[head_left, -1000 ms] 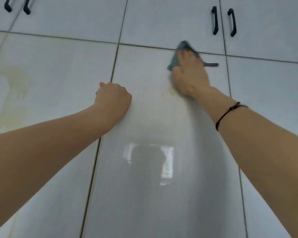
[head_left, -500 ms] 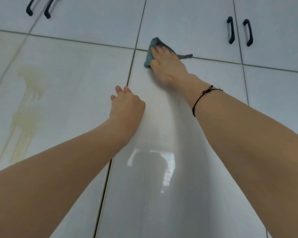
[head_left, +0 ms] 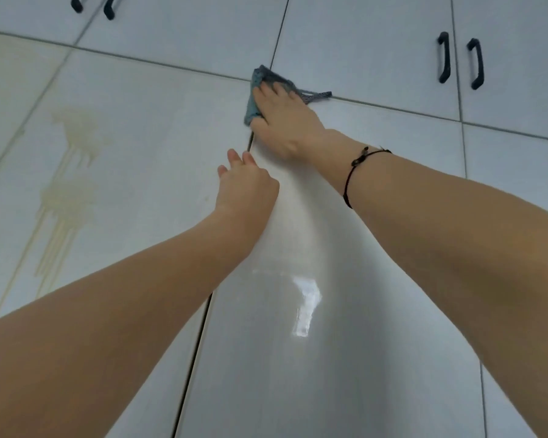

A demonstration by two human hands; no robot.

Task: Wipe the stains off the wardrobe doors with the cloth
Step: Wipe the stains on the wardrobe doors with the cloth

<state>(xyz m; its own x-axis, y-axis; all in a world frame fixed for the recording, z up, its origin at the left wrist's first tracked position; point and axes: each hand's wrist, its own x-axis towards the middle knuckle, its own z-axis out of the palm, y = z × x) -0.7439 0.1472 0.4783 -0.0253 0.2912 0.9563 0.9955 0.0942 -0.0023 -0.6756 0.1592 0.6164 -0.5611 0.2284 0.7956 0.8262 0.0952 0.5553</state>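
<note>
Right hand (head_left: 283,121) slid cloth (head_left: 260,78) left across door (head_left: 298,358), left hand (head_left: 247,189) fingers uncurled

Two black handles (head_left: 444,56) stand side by side at the upper right of the frame. Two more handles (head_left: 109,11) peek in at the top left. A thin black string bracelet (head_left: 356,161) sits right of the middle

Most of the cloth (head_left: 261,80) is hidden under the right hand (head_left: 283,121); only its top corner, left edge and a trailing strip show. The left hand (head_left: 247,189) and its forearm cover part of the seam (head_left: 192,368) between two doors. The top edge cuts off two dark handles (head_left: 109,9). The stain (head_left: 67,172) has low drips that vanish behind the left forearm.
</note>
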